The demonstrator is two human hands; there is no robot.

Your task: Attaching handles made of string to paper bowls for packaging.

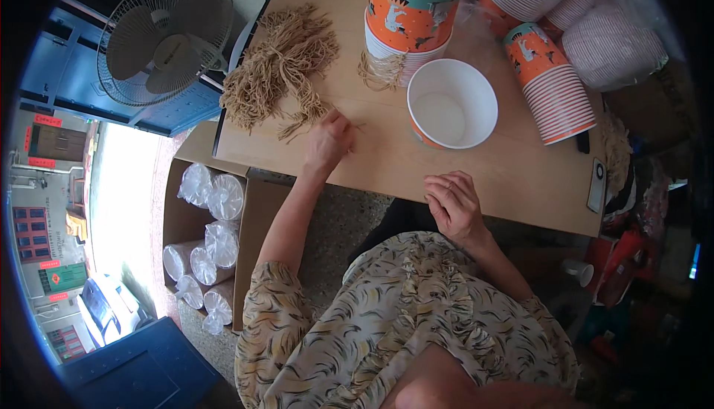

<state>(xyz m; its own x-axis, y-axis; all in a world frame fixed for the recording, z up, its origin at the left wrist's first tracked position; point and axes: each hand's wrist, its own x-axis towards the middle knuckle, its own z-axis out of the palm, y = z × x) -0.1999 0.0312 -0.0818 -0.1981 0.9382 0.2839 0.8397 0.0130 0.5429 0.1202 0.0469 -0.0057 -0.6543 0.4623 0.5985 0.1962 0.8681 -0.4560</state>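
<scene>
My left hand (329, 143) is closed at the near edge of a heap of tan twisted cords (286, 63). A thin strand shows beside its fingertips, so it seems to pinch one cord. Near the table's front edge, my right hand (455, 204) is held with curled fingers; whether anything is in them is hidden. Between and beyond my hands a white paper bucket (454, 104) stands open-topped, its inside showing. Behind it rises a stack of orange and green printed paper buckets (409, 18), with several tan cord loops (383, 71) hanging at its lower left.
Another bucket stack (550, 82) lies tilted at the right, before bagged stacks (613, 48). A phone-like device (596, 186) lies at the table's (520, 193) right edge. To the left are a fan (167, 37) and a carton (249, 253) of plastic-wrapped stacks.
</scene>
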